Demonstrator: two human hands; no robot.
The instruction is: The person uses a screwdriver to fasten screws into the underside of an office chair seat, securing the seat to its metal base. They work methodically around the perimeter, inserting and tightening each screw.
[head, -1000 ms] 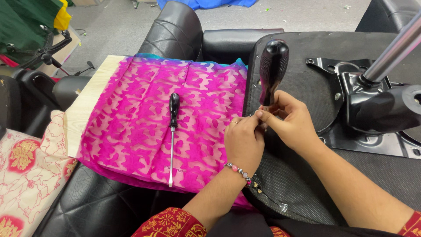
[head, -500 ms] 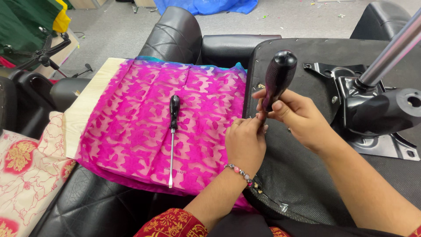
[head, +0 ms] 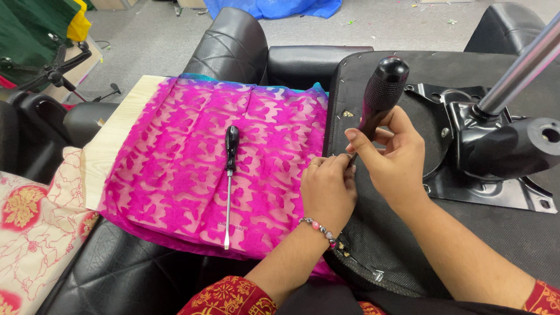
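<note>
Tool: black-handled tool [head: 380, 96], knurled grip with a rounded top, standing tilted over the left edge of the seat base [head: 408, 245]; its lower end is hidden behind the fingers.
Right hand: right hand [head: 392, 157] wrapped around the tool's lower handle, thumb laid along the shaft, fingers curled shut on it.
Left hand: left hand [head: 328, 189] with fingers bunched and pinched together at the foot of the tool, touching the right hand; what it pinches is too small to tell. Beaded bracelet [head: 318, 228] on the wrist.
Seat base: upturned chair seat, black fabric underside, staples along the rim.
Plate: black metal plate [head: 461, 175] bolted on the seat base, right of the tool.
Column: chrome column [head: 516, 73] rising from the plate toward the upper right.
Cloth: pink patterned cloth [head: 175, 175] spread left of the seat base, over a pale board [head: 111, 140].
Screwdriver: long screwdriver [head: 229, 181] with black handle, lying on the cloth, well apart from both hands, tip toward the person.
</note>
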